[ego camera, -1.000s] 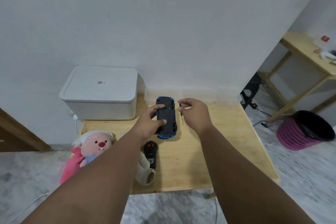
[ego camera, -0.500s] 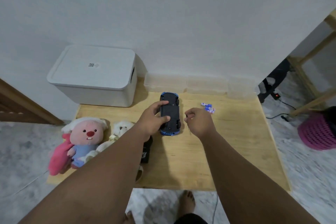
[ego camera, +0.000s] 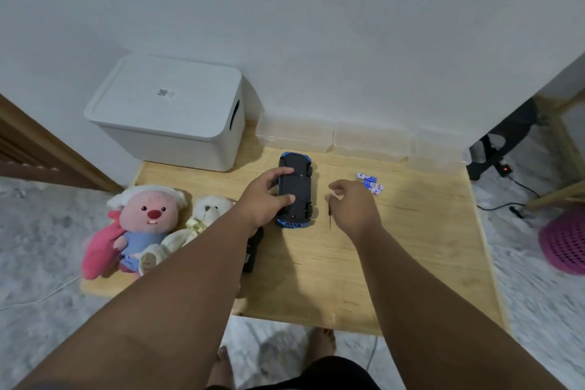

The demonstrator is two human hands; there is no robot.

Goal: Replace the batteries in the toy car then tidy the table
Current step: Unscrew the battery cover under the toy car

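While flipped underside-up, sits on wooden table [ego camera: 411,263] toward back edge: toy car [ego camera: 296,190], blue body, black chassis, long axis running from wall to near edge. Clamped from its left side by left hand [ego camera: 264,199], index finger across far part of chassis, thumb on middle. Just right of car, apart from it: right hand [ego camera: 354,209], fingertips pinched together on thin dark screwdriver [ego camera: 329,215], shaft pointing toward near edge; cannot tell whether tip touches wood. Small batteries [ego camera: 370,183] just beyond right hand, loose on tabletop. Back edge lined with clear plastic containers [ego camera: 370,139] against wall; white lidded box [ego camera: 171,114] at back left corner. Left edge crowded: pink plush [ego camera: 142,225] overhanging side, white teddy bear [ego camera: 205,215] beside it, black remote control [ego camera: 251,250] partly hidden under left forearm. Bare wood across right half and along near edge. Off right edge, on floor: pink basket [ego camera: 566,244], cables.
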